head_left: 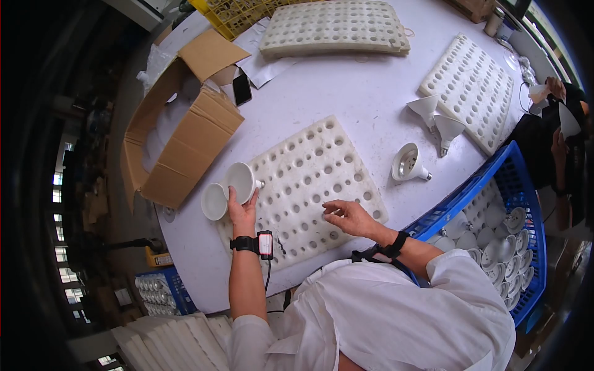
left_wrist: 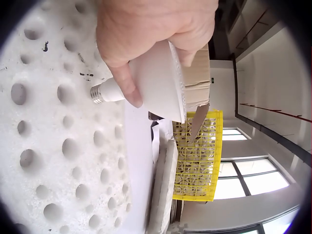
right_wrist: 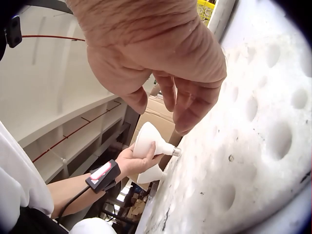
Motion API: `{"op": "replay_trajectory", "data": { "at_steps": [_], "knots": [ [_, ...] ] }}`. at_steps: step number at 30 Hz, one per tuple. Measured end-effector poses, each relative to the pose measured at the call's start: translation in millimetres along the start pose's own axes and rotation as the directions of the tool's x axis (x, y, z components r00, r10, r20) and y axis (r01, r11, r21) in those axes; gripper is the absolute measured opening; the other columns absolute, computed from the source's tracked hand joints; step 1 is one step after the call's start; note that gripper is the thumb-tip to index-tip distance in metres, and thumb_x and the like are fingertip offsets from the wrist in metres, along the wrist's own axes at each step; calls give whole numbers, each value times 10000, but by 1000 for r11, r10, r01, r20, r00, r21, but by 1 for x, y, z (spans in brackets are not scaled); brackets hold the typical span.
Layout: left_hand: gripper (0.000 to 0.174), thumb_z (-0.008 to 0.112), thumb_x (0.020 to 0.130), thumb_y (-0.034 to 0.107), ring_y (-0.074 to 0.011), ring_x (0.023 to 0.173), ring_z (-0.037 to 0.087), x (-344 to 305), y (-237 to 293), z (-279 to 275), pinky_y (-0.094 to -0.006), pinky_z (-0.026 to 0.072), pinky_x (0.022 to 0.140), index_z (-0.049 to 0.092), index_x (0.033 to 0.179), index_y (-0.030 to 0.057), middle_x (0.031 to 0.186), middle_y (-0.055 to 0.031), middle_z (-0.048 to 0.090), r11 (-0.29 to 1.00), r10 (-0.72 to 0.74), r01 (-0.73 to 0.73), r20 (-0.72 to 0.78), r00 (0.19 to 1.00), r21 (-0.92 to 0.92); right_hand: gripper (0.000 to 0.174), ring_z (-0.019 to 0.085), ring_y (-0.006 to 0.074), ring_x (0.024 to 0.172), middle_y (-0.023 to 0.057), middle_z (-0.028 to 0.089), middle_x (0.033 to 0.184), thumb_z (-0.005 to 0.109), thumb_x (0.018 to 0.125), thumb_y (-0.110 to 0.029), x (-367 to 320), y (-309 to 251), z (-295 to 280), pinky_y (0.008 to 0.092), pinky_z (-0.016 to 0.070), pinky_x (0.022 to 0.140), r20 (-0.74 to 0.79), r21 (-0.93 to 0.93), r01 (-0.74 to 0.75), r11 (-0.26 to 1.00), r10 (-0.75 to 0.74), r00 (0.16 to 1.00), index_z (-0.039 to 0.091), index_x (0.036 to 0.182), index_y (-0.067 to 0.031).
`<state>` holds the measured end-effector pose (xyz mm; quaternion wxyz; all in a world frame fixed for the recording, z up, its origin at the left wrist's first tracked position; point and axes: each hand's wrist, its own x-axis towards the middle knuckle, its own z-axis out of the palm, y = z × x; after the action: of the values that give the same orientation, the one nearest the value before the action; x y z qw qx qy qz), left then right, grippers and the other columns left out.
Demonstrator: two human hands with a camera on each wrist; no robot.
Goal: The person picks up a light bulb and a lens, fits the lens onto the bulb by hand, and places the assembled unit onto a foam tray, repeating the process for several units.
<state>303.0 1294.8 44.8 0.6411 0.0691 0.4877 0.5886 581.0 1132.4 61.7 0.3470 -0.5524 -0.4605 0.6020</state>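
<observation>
My left hand (head_left: 243, 213) grips a white cone-shaped lamp housing (left_wrist: 153, 83) by its side, thumb along the cone. Its metal screw base (left_wrist: 96, 94) points toward the foam board (head_left: 297, 185), whose top is full of round holes. A second white lamp housing (head_left: 214, 202) is just left of the held one, at the board's left edge. Over the middle of the board hovers my right hand (head_left: 352, 219), fingers loosely bent, with nothing seen in its grasp. In the right wrist view its fingertips (right_wrist: 183, 127) hang above the holes.
An open cardboard box (head_left: 192, 145) stands at the left beside a phone (head_left: 242, 89). More foam boards (head_left: 334, 28) lie at the back. Three loose lamp housings (head_left: 406, 164) lie at the right, near a blue crate (head_left: 529, 272) holding several more. Another person's hand (head_left: 555, 88) shows at far right.
</observation>
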Motion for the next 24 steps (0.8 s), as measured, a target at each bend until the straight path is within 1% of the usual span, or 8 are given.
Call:
{"op": "replay_trajectory", "data": {
  "at_steps": [2,4,8,10,14,17,19,24],
  "knots": [
    [556,650,856,288,-316,1161,474,2,-3,0,-547,443,947,397,1289,48,1273,-122,464,1000,18,-18,24,1000,11,434,649,196,811,123,651,1053,590,862,-235,-1,0,-1,312,515,735,-1,-7,6,1000,-6,1000,534,1216,9],
    [496,623,876,262,-330,1154,478,4,-6,0,-517,463,941,419,1262,27,1250,-153,469,997,46,-47,16,999,60,430,651,200,818,122,653,1049,591,861,-234,-1,1,-1,311,515,739,0,-13,11,1000,-11,1000,540,1210,11],
    [493,605,888,256,-339,1151,477,7,-13,0,-519,464,941,409,1276,22,1264,-160,457,997,33,-32,-9,999,72,429,651,199,820,119,654,1045,592,859,-236,-3,1,-2,309,515,743,-14,2,1,1000,-1,1000,543,1205,12],
    [498,596,893,251,-349,1160,467,8,-16,-2,-525,465,937,399,1289,22,1268,-159,453,994,63,-63,-6,998,91,434,652,200,821,119,657,1039,593,858,-240,-4,5,-2,308,514,746,-18,20,1,1000,0,1000,541,1206,14],
    [516,603,890,255,-358,1162,460,10,-16,-2,-519,470,934,391,1289,5,1276,-170,437,990,74,-75,13,997,116,434,652,199,818,119,658,1036,593,858,-237,-4,7,-2,307,514,747,-24,15,7,1000,-6,1000,541,1208,14],
    [543,613,885,262,-359,1156,461,9,-16,0,-511,477,929,379,1284,-22,1279,-190,419,983,63,-63,1,998,173,432,651,199,813,123,657,1039,589,858,-234,-4,7,0,309,515,742,-13,0,22,1000,-22,1000,540,1208,15],
    [572,622,880,273,-358,1145,466,5,-16,3,-505,483,922,366,1279,-45,1282,-206,405,979,69,-59,-44,997,195,426,652,202,805,128,657,1039,581,862,-231,-2,12,4,308,518,729,-13,-37,66,997,-66,998,541,1206,15],
    [600,653,858,286,-363,1116,488,-2,-14,2,-494,487,912,370,1273,-43,1242,-204,443,973,38,-28,-38,999,229,418,654,204,801,128,655,1042,584,861,-223,-4,7,4,306,522,715,-7,-50,62,997,-62,998,543,1206,10]
  ]
}}
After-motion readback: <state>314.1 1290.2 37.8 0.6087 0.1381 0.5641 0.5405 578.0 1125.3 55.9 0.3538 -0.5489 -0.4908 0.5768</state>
